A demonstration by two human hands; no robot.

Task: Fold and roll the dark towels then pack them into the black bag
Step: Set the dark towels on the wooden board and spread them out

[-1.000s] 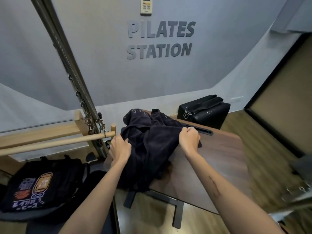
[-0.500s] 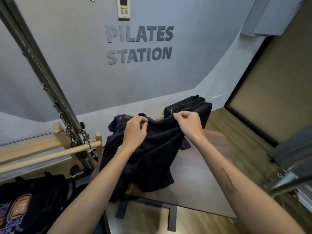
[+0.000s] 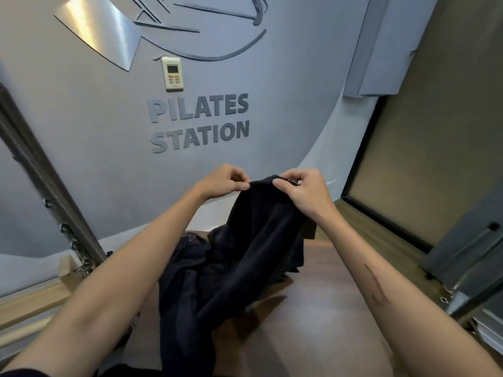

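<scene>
Centre of frame: left hand (image 3: 221, 180) and right hand (image 3: 303, 190) each pinch the top edge of 1 dark towel (image 3: 245, 257) between thumb and fingertips, holding it up over the brown table (image 3: 326, 308) with its lower end draped on a heap of dark cloth at lower centre. Judged early: towel unfolded, nothing rolled, black bag not in view, so folding, rolling and packing remain. Upper-centre wall lettering (image 3: 200, 122) reads "PILATES STATION"; remote's (image 3: 172, 74) print too small to read.
</scene>
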